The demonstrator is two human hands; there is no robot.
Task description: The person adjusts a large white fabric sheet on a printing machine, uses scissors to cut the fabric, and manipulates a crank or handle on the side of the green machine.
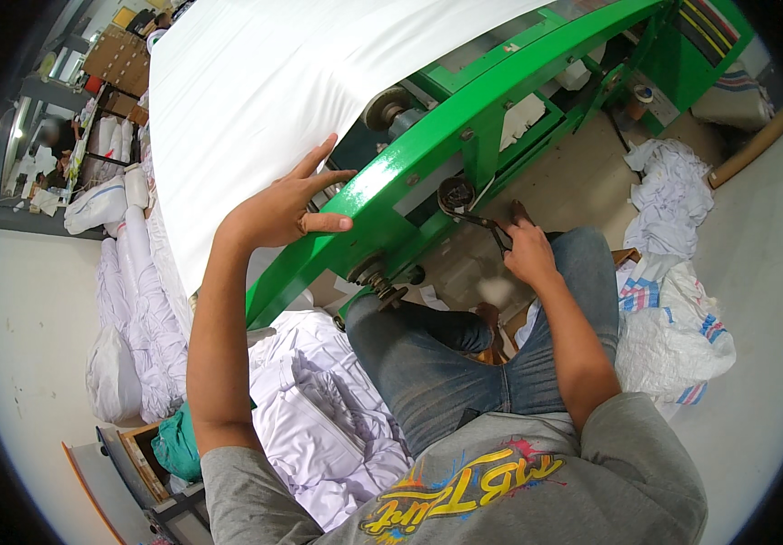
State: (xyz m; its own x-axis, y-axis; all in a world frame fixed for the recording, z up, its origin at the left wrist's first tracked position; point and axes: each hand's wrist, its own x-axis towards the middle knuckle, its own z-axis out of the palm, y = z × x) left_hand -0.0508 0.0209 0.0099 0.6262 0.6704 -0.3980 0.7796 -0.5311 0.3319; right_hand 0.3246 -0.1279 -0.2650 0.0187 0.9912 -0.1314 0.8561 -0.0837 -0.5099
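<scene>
My left hand [287, 207] is spread over the curved green machine frame [382, 195], thumb against the green edge and fingers apart beside the white fabric [255, 100]. That fabric lies stretched wide over the machine. My right hand [530, 254] is closed around the end of a dark, handle-like tool [478, 219], low beside the frame. The tool reaches left toward a round dark fitting [456, 195] on the machine; whether they are joined I cannot tell. Between my hands and my knees, a metal knob with a spring-like shaft [375, 277] sticks out of the frame.
Crumpled white cloth [309, 400] is heaped left of my legs. White sacks [673, 336] and more cloth [673, 195] lie at the right, near a brown tube [755, 145]. Long white rolls [141, 300] and a wooden drawer with green cloth [178, 445] are at the left.
</scene>
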